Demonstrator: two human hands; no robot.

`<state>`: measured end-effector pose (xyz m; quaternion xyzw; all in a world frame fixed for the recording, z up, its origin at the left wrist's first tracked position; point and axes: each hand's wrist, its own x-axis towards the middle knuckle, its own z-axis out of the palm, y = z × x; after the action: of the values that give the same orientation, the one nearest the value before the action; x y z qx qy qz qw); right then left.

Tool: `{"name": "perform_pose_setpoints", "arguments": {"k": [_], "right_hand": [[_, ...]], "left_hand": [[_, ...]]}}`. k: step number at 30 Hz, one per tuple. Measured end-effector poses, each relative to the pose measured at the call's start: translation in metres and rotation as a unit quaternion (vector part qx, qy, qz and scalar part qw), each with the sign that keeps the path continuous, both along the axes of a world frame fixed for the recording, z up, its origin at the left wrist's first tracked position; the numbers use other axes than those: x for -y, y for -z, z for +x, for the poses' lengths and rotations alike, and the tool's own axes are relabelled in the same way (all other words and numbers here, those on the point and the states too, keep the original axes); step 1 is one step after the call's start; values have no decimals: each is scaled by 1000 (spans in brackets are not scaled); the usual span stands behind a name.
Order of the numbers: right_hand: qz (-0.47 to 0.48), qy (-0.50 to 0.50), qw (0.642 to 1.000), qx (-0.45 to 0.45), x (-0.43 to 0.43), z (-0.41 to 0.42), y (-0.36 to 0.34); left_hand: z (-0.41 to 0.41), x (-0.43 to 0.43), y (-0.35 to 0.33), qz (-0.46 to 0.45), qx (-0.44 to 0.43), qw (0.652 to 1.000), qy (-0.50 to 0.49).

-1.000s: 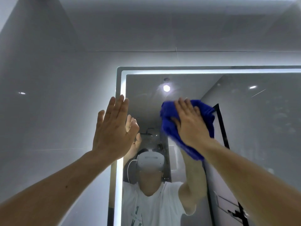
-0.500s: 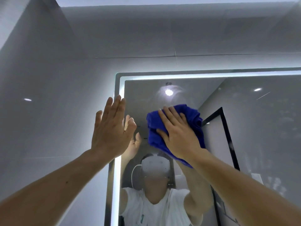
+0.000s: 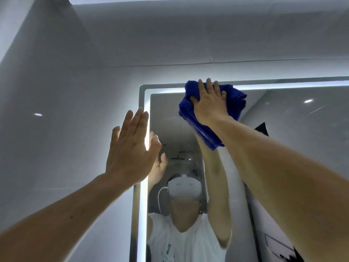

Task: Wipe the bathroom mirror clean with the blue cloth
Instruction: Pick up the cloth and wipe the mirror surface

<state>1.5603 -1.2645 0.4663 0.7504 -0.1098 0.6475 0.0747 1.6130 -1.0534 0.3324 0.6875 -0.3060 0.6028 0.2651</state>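
The step in hand is the wiping itself, and it has reached the very top of the mirror [image 3: 292, 120]. The blue cloth [image 3: 236, 99] sits bunched in the upper centre of the frame, pressed to the glass just right of the mirror's upper left corner. Its top fold overlaps the lit strip [image 3: 143, 214] that runs round the mirror's edge, and a loose tail hangs down toward the wrist. The right hand [image 3: 209, 104] lies flat on the cloth. Its fingers [image 3: 208, 86] are straight and spread, reaching to the cloth's upper edge, and the thumb presses into the left side of the bundle. The cloth is pushed against the glass rather than clutched.

The left hand [image 3: 130, 154], in the centre left of the frame, is released and flat, its fingers straight and close together. It covers the mirror's left edge, where the lit strip meets the grey wall [image 3: 66, 129]. It looks braced there, though contact cannot be confirmed.

The glass to the right of the cloth, and all of it below the arms, is probably waiting to be wiped, so the task seems far from done. The next move likely calls for a sideways sweep along the top edge, toward the right of the frame. The palm would need to keep pressing evenly so the bundle does not slip free, and the loose tail should stay under the hand rather than trailing.
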Motion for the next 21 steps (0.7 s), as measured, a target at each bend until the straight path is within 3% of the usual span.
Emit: {"name": "perform_pose_setpoints", "arguments": {"k": [3, 7, 11, 21], "right_hand": [[-56, -8, 998, -22, -18, 11, 5], [-185, -51, 980, -60, -25, 19, 66], [-225, -42, 969, -91, 8, 4, 117], [-39, -9, 999, 4, 53, -29, 22]], "left_hand": [[-2, -3, -4, -4, 8, 1000, 1], [-3, 3, -10, 2, -1, 1000, -8], [-4, 12, -14, -2, 11, 1000, -8], [-8, 13, -22, 7, -3, 1000, 11]]}}
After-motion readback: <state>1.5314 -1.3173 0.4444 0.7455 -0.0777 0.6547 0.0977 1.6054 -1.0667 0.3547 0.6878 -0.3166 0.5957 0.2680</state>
